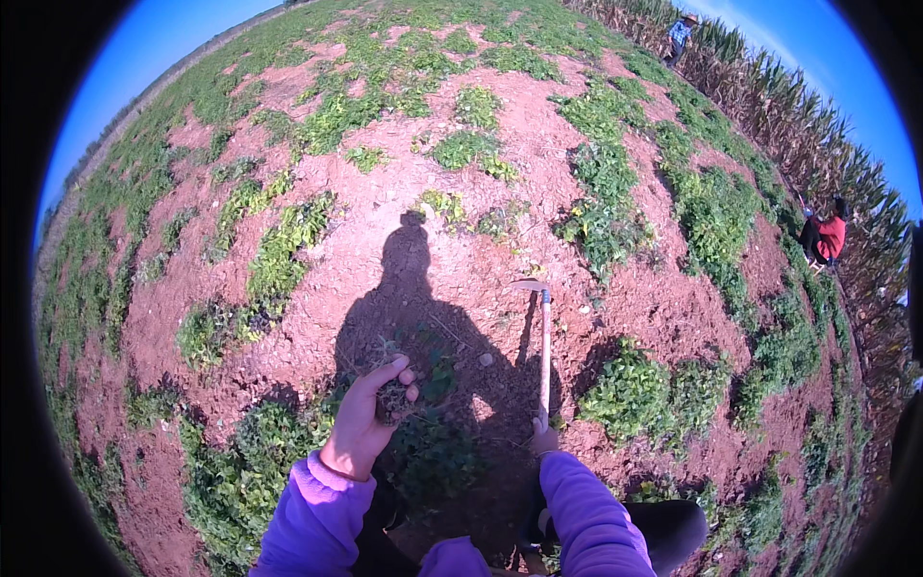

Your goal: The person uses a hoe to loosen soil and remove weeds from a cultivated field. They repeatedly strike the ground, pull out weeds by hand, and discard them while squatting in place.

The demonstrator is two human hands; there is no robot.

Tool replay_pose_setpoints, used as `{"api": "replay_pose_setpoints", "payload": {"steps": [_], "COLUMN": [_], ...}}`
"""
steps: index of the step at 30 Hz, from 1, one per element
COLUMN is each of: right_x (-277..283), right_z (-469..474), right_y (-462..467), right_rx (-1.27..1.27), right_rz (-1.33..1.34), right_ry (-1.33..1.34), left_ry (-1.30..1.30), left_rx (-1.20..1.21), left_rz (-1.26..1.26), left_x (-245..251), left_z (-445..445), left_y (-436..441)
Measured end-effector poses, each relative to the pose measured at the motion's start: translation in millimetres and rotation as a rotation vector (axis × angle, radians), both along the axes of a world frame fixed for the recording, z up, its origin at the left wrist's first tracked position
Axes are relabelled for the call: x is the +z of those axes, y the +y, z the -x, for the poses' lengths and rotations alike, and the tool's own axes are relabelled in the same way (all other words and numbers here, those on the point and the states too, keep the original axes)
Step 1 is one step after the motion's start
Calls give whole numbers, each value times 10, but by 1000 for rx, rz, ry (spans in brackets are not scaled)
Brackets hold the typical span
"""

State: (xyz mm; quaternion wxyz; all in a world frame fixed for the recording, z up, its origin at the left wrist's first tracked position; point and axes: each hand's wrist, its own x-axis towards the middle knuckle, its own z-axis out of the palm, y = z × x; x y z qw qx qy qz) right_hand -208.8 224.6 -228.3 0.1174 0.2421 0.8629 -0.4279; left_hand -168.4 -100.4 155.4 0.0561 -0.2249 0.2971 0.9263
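Observation:
My left hand (371, 407) is closed around a clump of uprooted weeds (389, 397), with stems and leaves sticking out past the fingers. Lower right of centre, my right hand (544, 436) grips the pale wooden handle of a long-handled hoe (546, 346). The tool points away from me, and its curved metal blade (530, 285) lies at or just over the reddish soil. Purple sleeves cover both forearms. My shadow falls on the ground between and beyond the hands.
Rows of low green leafy plants (627, 386) cross the cloddy soil. At the right, a person in red (831, 234) sits low by tall, partly dry corn plants (807, 122). Farther off, a person in a hat and blue top (679, 34) stands near the corn.

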Motion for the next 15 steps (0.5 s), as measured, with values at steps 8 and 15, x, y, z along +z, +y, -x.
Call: {"api": "replay_pose_setpoints", "payload": {"steps": [8,15], "right_x": [1475,2879], "right_z": [-547,-858], "right_y": [646,407], "right_rx": [51,299], "right_rz": [270,137], "right_ry": [-383,-149], "left_ry": [155,166], "left_rx": [-39,-7], "left_rz": [2,-82], "left_x": [-203,-443], "left_z": [-82,-36], "left_y": [-29,-280]}}
